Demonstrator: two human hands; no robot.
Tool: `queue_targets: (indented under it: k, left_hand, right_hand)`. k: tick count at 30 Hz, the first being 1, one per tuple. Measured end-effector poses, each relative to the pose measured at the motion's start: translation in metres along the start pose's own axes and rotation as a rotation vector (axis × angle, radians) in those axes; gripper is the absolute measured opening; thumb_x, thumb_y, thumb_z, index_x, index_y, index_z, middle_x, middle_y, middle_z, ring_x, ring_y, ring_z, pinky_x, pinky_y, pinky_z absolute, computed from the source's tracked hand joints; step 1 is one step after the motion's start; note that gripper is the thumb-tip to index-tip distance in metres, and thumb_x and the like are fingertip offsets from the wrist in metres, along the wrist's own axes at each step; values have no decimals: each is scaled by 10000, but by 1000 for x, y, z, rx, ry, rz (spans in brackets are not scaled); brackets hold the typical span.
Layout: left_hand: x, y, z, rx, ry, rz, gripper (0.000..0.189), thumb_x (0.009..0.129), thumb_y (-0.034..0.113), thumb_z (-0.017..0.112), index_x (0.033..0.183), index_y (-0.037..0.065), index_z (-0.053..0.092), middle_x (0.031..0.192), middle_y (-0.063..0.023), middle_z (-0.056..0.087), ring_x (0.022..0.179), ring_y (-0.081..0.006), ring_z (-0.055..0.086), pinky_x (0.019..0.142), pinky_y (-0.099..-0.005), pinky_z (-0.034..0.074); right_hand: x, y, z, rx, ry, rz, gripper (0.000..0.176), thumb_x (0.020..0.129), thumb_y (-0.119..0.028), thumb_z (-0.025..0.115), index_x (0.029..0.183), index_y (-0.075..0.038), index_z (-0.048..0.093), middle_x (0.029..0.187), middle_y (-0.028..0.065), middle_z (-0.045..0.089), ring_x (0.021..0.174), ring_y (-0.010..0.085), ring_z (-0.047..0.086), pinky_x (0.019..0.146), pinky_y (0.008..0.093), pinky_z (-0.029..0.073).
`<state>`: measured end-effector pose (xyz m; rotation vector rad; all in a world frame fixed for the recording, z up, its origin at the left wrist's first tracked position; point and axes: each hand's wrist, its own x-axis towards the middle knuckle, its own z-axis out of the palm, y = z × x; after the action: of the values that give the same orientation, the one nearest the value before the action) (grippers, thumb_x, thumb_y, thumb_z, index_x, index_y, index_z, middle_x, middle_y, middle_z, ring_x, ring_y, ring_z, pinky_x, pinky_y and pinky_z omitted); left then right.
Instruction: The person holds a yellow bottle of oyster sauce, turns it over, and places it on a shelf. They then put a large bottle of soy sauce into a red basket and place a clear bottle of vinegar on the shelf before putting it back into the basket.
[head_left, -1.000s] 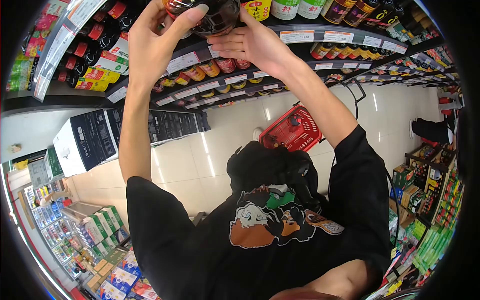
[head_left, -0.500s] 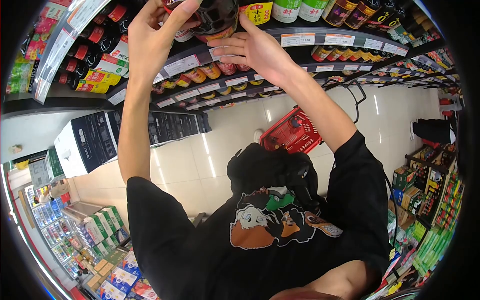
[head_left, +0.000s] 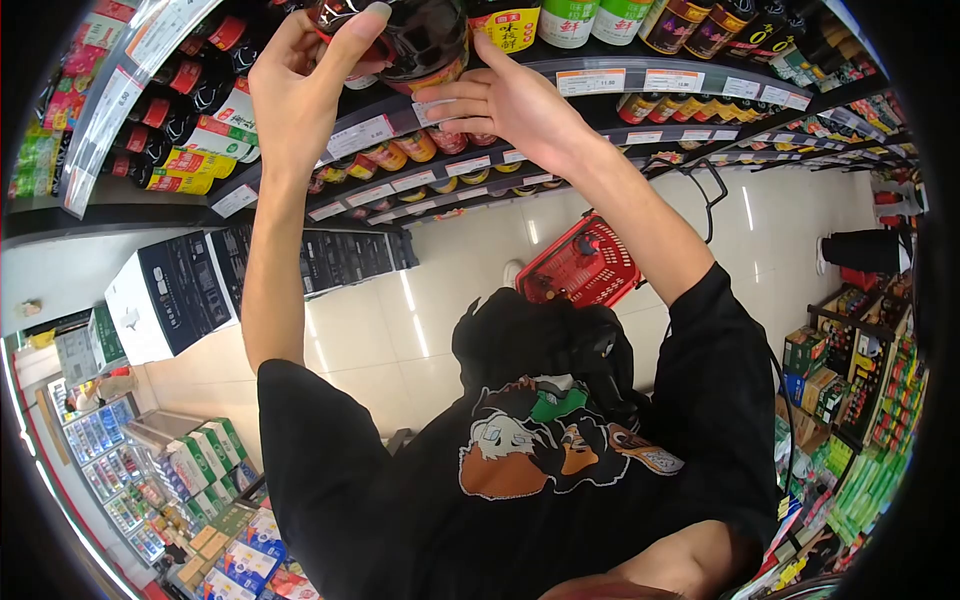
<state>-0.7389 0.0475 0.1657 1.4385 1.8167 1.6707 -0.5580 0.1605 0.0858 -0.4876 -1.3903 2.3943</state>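
Note:
At the top of the head view, my left hand point(head_left: 295, 90) is closed around the upper part of a large dark sauce bottle point(head_left: 425, 42), thumb along its near side. The bottle lies tilted, its base toward the right, and the frame's top edge cuts part of it off. Close by the base is my right hand point(head_left: 515, 105), open, with fingers stretched out and the thumb raised beside the bottle. Just right of it on the shelf stands a yellow-labelled bottle point(head_left: 512, 28), then green-and-white labelled bottles point(head_left: 570, 20).
Price tags line the curved shelf edge point(head_left: 640, 80), with rows of jars point(head_left: 415, 147) on lower shelves. More dark bottles point(head_left: 190, 135) fill the left shelf. A red shopping basket point(head_left: 620, 245) is on the floor near my right arm. Stacked boxes point(head_left: 180, 290) stand left; another person point(head_left: 868, 255) is far right.
Both hands and the bottle appear slightly further left, and the bottle sits a little higher in view. The left hand keeps its hold; the right hand stays open.

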Motion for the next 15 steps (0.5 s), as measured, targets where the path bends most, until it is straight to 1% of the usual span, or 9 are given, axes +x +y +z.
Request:
queue_targets:
  k: [2,4,7,8,11,12,13,14,15]
  left_hand:
    - [-5,2,5,13,10,-17,374,977,272,733,1162,-50,684,1014,-84,702,874,-151,692,806,-305,604]
    - [-10,3,13,-212,47,47,295,863,180,863,1022,11,680,819,49,617,653,-21,404,608,-173,332]
    - [-27,-2,13,-151,46,125,277,854,165,868,990,6,686,775,63,590,619,-11,363,583,-168,294]
    - [-34,-6,6,-37,17,128,311,822,153,888,999,-6,688,722,82,525,624,1,337,590,-163,268]
    - [-61,-4,6,50,21,169,349,787,129,906,1016,-17,685,680,98,444,626,8,320,600,-158,245]
    - [-69,3,8,-6,-6,119,359,766,103,912,1012,-21,682,669,102,394,629,10,346,590,-155,279]
    - [-79,7,7,-54,-33,47,345,773,73,902,1020,-23,681,668,99,399,639,14,400,590,-152,353]
    - [-86,11,8,-135,-25,-56,332,780,69,897,1011,-22,677,660,98,408,632,11,421,592,-157,386]
    - [-93,15,11,-214,-18,-161,320,786,64,893,1002,-22,673,651,97,416,625,8,442,595,-161,419]
  right_hand:
    - [-3,-1,2,-18,8,0,798,1081,-640,299,1397,62,511,1320,188,676,1141,227,671,1050,378,506]
    - [-4,1,2,-37,18,-3,788,1081,-641,295,1386,47,530,1307,183,682,1124,226,674,1040,381,512]
    - [-6,10,0,17,13,17,777,1081,-644,284,1366,25,558,1277,170,695,1117,226,674,1019,382,522]
    - [-10,13,1,12,-5,31,772,1086,-631,287,1381,35,541,1255,188,701,1106,246,685,1010,382,529]
    - [-27,30,-3,16,-70,68,788,1079,-649,280,1415,25,513,1270,191,694,1108,267,692,1001,393,536]
    - [-38,38,1,31,-22,111,787,1073,-663,277,1437,-3,504,1292,182,684,1116,266,689,1009,402,534]
    - [-48,48,2,45,25,155,788,1066,-678,275,1459,-31,495,1314,172,674,1125,265,686,1016,410,532]
    - [-53,65,-1,70,11,252,821,1037,-733,264,1511,-92,461,1391,170,623,1201,284,653,1052,470,512]
    - [-61,82,-4,73,12,254,821,1037,-733,264,1511,-92,461,1391,170,623,1201,284,653,1052,470,512]
